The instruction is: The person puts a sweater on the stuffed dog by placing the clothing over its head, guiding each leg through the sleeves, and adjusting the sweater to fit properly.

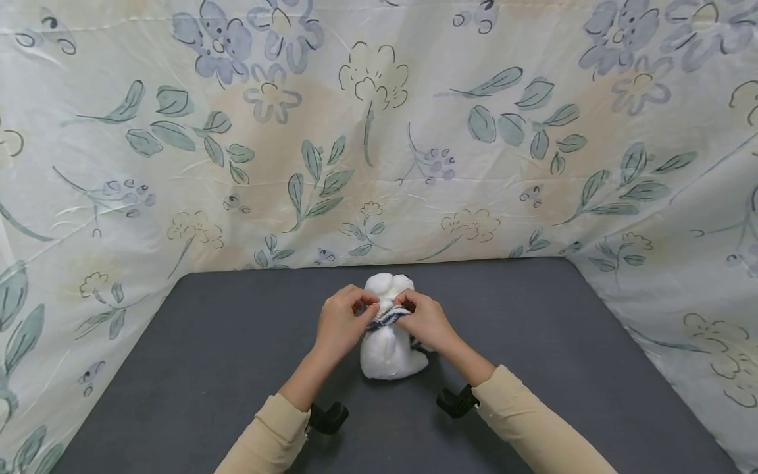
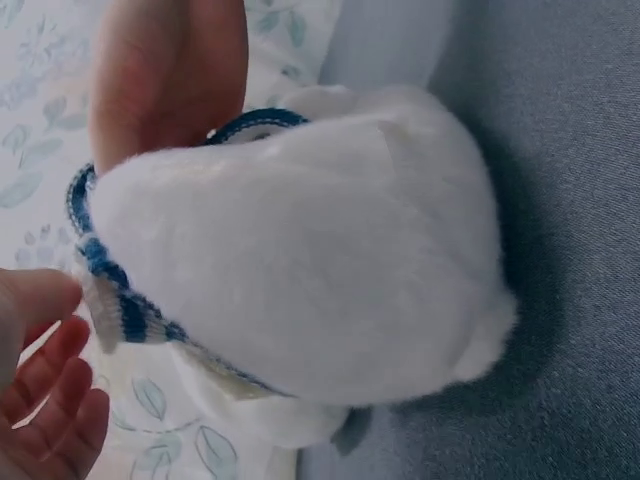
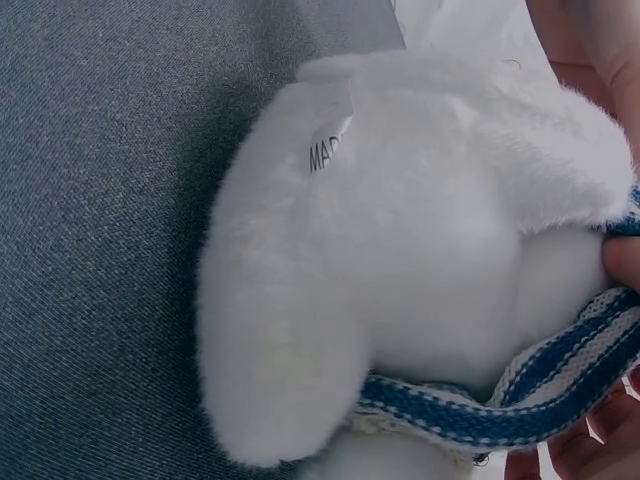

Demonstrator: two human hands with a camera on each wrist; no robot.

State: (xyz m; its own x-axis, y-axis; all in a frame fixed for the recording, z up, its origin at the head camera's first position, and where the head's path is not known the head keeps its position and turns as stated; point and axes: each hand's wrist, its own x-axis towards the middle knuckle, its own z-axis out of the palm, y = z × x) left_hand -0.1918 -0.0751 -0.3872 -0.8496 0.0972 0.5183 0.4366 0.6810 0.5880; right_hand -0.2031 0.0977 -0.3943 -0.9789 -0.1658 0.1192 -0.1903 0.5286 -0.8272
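A white plush toy [image 1: 387,355] sits upright on the table with its back to me, a small printed tag [image 3: 330,145] on its fur. Round its neck runs a blue-and-white knitted scarf [image 1: 387,318]. My left hand [image 1: 345,316] is behind the toy's neck on the left, thumb and forefinger pinching the scarf; in the left wrist view the other fingers of that left hand [image 2: 50,385] stay loosely curled. On the right, my right hand [image 1: 428,322] pinches another part of the scarf, and the knitted strip [image 3: 520,420] curves toward its fingers. The toy's front is hidden.
The dark grey table [image 1: 237,342] extends on every side of the toy. A flowered cloth [image 1: 379,164] hangs behind it and at both sides. Black wrist-worn devices [image 1: 329,418] sit below both wrists, close above the table.
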